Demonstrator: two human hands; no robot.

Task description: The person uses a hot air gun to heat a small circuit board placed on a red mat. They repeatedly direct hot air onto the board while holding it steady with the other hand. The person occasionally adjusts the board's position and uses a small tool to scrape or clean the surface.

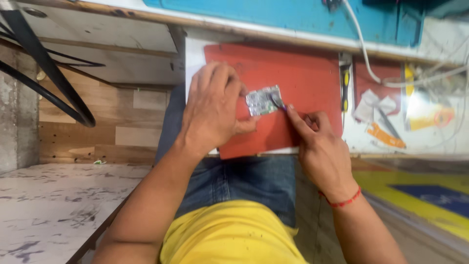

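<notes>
A small silvery circuit board (264,100) lies on a red mat (303,78) at the bench's near edge. My left hand (215,107) covers the board's left side, with the thumb under it and the fingers curled over its edge, pinning it to the mat. My right hand (317,144) pinches a thin metal tool (278,101) whose tip rests on the board's right part. A red thread bracelet (342,200) circles my right wrist.
A yellow-handled screwdriver (345,88) lies along the mat's right edge. Farther right are a white cable (371,63), crumpled paper (373,105) and orange and yellow tools (386,137). A blue panel (293,12) runs along the back. Black rods (44,73) stand at the left.
</notes>
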